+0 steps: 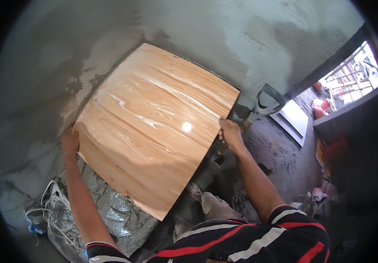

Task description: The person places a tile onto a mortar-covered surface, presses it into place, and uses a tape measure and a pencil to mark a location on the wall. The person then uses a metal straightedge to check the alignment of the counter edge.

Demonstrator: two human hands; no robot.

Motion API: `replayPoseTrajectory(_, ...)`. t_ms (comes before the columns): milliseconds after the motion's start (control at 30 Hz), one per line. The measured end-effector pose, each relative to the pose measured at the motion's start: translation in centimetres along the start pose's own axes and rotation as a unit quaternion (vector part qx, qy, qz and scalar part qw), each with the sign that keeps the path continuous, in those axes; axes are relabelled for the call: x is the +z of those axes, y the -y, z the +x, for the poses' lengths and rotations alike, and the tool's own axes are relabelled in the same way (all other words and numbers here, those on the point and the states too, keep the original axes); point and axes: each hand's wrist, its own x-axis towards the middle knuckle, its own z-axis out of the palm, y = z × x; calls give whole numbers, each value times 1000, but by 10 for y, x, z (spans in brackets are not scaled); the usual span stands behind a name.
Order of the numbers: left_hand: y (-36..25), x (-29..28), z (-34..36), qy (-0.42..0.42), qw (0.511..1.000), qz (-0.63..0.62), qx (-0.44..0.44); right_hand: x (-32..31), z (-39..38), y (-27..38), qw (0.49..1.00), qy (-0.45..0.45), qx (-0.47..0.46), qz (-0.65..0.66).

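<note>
In the head view, holding a glossy tan wood-grained squarish slab [154, 118] straight ahead, over the corner of the rough grey floor [281, 160], far tip near grey plastered walls [193, 26]. Gripping its left corner with curled left hand [69, 141], fingertips hidden, and its right edge with nearly closed right hand [231, 132]. About equally near both; cannot tell any longer axis.

Two bare grey plastered walls, one on the left [31, 96] and one at the back [197, 26], meet in a corner, their surfaces blotched with darker and paler patches. The floor [276, 151] is dark, rough and uneven. On the right, a dark-edged opening [355, 76] lets in bright daylight, with slatted shapes and red things outside; below it, the room's lower right side sinks into deep shadow.
</note>
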Motion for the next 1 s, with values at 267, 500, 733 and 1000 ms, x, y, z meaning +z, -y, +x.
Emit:
replayPoseTrajectory(267, 4, 4, 0, -2, 999, -29, -43, 1, 1, -6, 999, -7, 4, 35)
replayPoseTrajectory(500, 18, 20, 5, -14, 999, -12, -30, 3, 8, -15, 999, -17, -7, 48)
replayPoseTrajectory(733, 32, 24, 8, -14, 999, 18, -31, 9, 11, -16, 996, -27, -9, 84)
replayPoseTrajectory(1000, 26, 18, -3, -57, 998, 23, -11, 10, 8, -15, 997, -22, -13, 78)
